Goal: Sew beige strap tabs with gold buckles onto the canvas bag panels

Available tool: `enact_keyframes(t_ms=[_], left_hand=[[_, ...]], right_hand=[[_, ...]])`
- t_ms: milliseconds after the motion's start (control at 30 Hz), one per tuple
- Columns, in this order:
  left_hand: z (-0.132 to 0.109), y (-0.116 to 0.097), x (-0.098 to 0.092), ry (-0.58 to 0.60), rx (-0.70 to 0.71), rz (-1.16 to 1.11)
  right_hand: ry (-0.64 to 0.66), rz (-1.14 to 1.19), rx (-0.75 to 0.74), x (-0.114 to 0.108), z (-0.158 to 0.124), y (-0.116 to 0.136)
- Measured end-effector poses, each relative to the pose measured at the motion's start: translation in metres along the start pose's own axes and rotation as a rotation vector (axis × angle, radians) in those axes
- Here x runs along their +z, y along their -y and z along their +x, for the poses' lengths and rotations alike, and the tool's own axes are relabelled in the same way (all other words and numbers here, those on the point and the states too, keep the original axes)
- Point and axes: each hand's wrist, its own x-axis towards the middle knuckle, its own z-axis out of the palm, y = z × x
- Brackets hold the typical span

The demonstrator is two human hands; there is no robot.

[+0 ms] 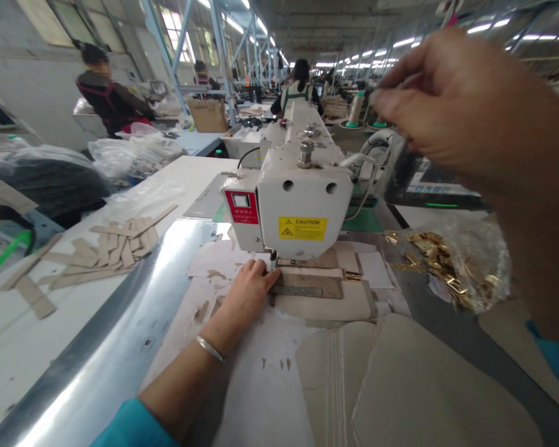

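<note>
At the needle of a white sewing machine (pixel 302 186), my left hand (pixel 245 288) has its fingers bent together on the left end of a narrow beige strip (pixel 314 272). The strip lies in a clamp plate (pixel 307 288) on a larger beige fabric piece (pixel 326 309). A gold buckle (pixel 353 276) sits at the strip's right end. My right hand (pixel 447 93) is raised high at the right, above the machine's screen, with thumb and fingers pinched together. Whatever is between those fingertips is too small and blurred to tell.
Cut beige strips (pixel 116 248) lie piled on the white table at the left. A plastic bag of gold buckles (pixel 447 261) spills open at the right. Beige panels (pixel 428 379) lie in front. A thread cone (pixel 355 110) stands behind. Other people work farther back.
</note>
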Motion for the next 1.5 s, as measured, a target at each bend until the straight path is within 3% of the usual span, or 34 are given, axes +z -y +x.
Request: enact_keyframes(t_ms=[200,267,400,500,567,600,733,867,1233,1500], left_hand=[[-0.004,0.004,0.004,0.035,-0.006,0.035],[-0.007,0.004,0.003,0.054,0.003,0.068],[-0.010,0.004,-0.001,0.077,0.008,0.114],[-0.010,0.003,-0.004,0.084,0.007,0.131],[-0.008,0.002,-0.006,0.085,0.013,0.138],[-0.008,0.002,-0.006,0.088,0.014,0.141],[-0.006,0.001,-0.006,0.104,0.003,0.157],[-0.008,0.000,-0.005,0.090,-0.004,0.176],[-0.009,0.000,-0.005,0.068,-0.001,0.207],[-0.007,-0.003,-0.009,0.106,-0.013,0.207]], right_hand=[[0.317,0.105,-0.087,0.038,0.037,0.033],[0.341,0.161,-0.169,0.049,0.036,0.033],[0.071,0.281,-0.258,0.041,0.010,0.016],[-0.165,0.324,-0.184,0.026,-0.035,-0.007],[-0.225,0.351,-0.079,0.028,-0.075,-0.025],[-0.165,0.344,-0.043,0.033,-0.097,-0.033],[0.244,0.395,-0.138,0.077,-0.173,-0.056],[0.447,0.390,-0.183,0.114,-0.209,-0.060],[0.550,0.004,-0.314,0.135,-0.210,-0.043],[0.486,0.211,-0.212,0.130,-0.209,-0.049]])
